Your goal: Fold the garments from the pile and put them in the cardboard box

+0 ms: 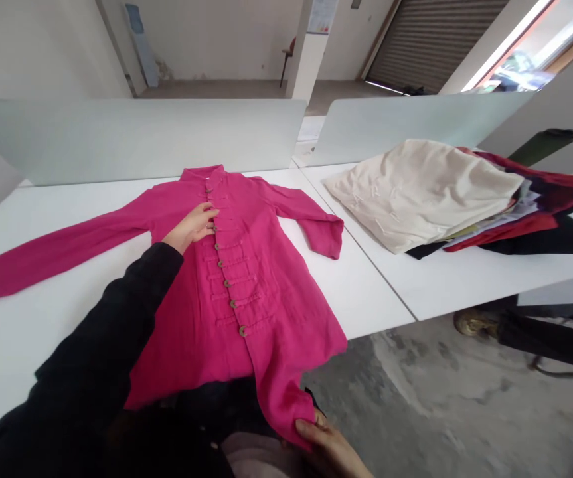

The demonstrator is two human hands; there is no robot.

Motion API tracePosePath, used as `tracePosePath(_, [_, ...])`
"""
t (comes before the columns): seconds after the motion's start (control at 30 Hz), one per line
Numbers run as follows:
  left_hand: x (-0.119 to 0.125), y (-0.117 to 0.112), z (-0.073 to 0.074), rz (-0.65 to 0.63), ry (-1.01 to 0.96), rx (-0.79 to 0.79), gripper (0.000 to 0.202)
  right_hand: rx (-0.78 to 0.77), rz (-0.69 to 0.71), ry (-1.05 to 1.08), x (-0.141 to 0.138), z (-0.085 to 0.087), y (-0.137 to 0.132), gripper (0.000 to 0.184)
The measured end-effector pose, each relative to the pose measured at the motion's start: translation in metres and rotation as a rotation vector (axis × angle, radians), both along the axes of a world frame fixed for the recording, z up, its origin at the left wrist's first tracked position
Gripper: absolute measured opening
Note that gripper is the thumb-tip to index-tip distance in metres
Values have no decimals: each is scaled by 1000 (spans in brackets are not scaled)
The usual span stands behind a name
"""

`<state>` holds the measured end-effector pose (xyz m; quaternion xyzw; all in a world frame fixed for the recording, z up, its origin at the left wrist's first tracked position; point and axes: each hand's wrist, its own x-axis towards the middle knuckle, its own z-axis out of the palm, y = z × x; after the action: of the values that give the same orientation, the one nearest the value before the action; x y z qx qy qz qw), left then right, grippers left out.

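A bright pink long-sleeved shirt lies front side up on the white table, its stand collar at the far side. Round metal buttons and cloth loops run down its front. My left hand is at the upper placket, fingers and thumb closed on its edge between two buttons. Low at the near edge, my right hand grips the bottom front corner of the shirt, pulling that hem out past the table. One sleeve stretches out flat to the left; the other is bent on the right.
To the right on the white table lies a pile of folded clothes, a cream garment on top, with red and black ones beneath. Frosted dividers line the back edge. A chair with a person's leg and shoe is at the right.
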<state>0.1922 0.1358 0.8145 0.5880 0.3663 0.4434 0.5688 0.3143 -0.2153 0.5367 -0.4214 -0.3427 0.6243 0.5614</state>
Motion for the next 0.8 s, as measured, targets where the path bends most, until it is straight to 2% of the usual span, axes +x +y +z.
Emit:
tracePosePath(0.1, [-4,-20,-11,-48,57,-13,36,-82,12,172,-6,0,0,48])
tracePosePath(0.2, [-7,-32,-15,-87,120,-24,30,-107,15,172,-7,3,-5,47])
tracePosePath(0.27, [-7,-36,-11,-80,118,-6,30,-103,50,97,-3,6,-11,44])
tracePosePath(0.4, [-10,-37,6,-46,32,120,36,-8,324,-33,4,12,-18,43])
tracePosePath(0.47, [-12,-35,11,-43,31,175,35,7,361,-80,-1,9,-11,43])
tracePosePath(0.53, [-14,-32,8,-20,80,167,34,-41,234,-155,-12,0,2,38])
tracePosePath(0.63, [-16,-29,-11,18,141,112,32,-133,63,-185,-30,-24,29,34])
tracePosePath(0.8, [-21,-28,-44,2,110,171,30,-130,69,68,-32,-64,59,46])
